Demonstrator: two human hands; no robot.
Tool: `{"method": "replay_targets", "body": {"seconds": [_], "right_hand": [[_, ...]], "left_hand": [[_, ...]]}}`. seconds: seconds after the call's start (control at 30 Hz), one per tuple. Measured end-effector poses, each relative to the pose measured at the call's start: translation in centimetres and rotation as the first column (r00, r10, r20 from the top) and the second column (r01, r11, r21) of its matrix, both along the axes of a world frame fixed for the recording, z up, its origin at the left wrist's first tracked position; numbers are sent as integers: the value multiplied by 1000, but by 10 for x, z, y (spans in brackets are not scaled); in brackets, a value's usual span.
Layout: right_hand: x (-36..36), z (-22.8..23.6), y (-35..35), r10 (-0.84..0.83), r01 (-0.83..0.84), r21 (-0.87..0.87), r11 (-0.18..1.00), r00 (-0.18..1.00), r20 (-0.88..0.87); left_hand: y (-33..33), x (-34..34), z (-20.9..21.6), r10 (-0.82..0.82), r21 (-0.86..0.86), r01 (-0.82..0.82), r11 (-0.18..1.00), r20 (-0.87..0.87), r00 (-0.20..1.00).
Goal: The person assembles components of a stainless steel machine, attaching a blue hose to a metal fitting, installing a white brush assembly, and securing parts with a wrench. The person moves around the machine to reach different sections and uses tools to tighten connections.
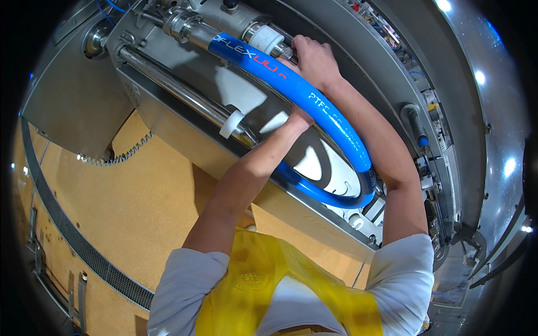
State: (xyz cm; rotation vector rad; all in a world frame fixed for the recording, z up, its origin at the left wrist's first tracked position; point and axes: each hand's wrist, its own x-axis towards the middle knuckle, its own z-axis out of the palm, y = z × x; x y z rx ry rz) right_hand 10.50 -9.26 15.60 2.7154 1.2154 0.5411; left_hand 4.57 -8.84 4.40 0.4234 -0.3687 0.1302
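A thick blue hose (pixel 302 96) curves from a metal coupling (pixel 182 25) at the upper left, round to the right and back under my left forearm. My right hand (pixel 318 60) is beyond the hose, its fingers curled round the end of a metal fitting (pixel 287 54). Beside those fingers, a white plastic collar (pixel 265 40) sits on the steel cylinder (pixel 232 21). My left hand (pixel 302 115) reaches beneath the hose toward the same fitting; the hose hides most of it, so its fingers cannot be made out.
A steel rod (pixel 174 81) with a white ring (pixel 231 124) runs along the near side of the machine trough (pixel 162 106). White curved pieces (pixel 308 166) lie inside. A coiled cable (pixel 120 159) hangs above the tan floor (pixel 134 207), which a drain grate (pixel 92 252) crosses.
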Motion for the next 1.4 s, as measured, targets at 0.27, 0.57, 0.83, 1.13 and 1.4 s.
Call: {"method": "replay_targets", "body": {"seconds": [0.27, 0.57, 0.83, 1.13, 1.4], "right_hand": [[-11, 4, 6, -14, 18, 66, 998, 998, -54], [2, -4, -6, 36, -27, 79, 996, 994, -104], [12, 0, -6, -102, 189, 131, 973, 866, -490], [36, -7, -8, 13, 233, 226, 946, 670, -743], [34, -9, -8, 20, 297, 264, 918, 630, -777]], "left_hand": [[-1, 6, -7, 82, -7, -81, 997, 18, 997], [-4, 9, -1, 189, 53, -187, 981, -40, 981], [-13, 25, -27, 263, 198, -259, 945, 8, 965], [-11, 27, -24, 252, 270, -242, 932, -1, 968], [-12, 32, -27, 308, 299, -304, 904, 34, 951]]}}
